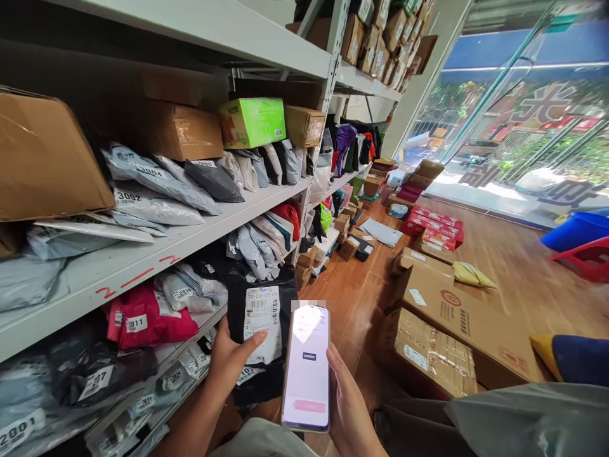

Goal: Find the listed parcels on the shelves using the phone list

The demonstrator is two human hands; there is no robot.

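- Down low, the left hand (228, 362) grips a black parcel (259, 330), upright, its white label (262, 322) facing the camera.
- Its thumb (252, 341) presses flat on the label's lower left edge; the other fingers go behind the parcel and are hidden, so how they lie cannot be told.
- The parcel stands just in front of the lower shelf (190, 343), touching nothing but the hand as far as can be seen.
- The right hand (349, 412) holds a phone (307, 368), screen lit and turned up toward the camera.
- Its fingers wrap behind the phone, and the thumb (339, 368) lies along the right edge; the fingertips at the back are out of sight.
- The phone sits just right of the left thumb and overlaps the parcel's right edge; whether they touch cannot be told.
- Left of the left hand's fingers, a red bag (150, 320) lies on the lower shelf among grey and black bags with number stickers.
- Above the fingers, the middle shelf (143, 263) bears grey bags, brown boxes and a green box (252, 122).
- Right of the right hand, cardboard cartons (451, 324) lie on the wood floor (518, 279), with red boxes (435, 225) farther off.
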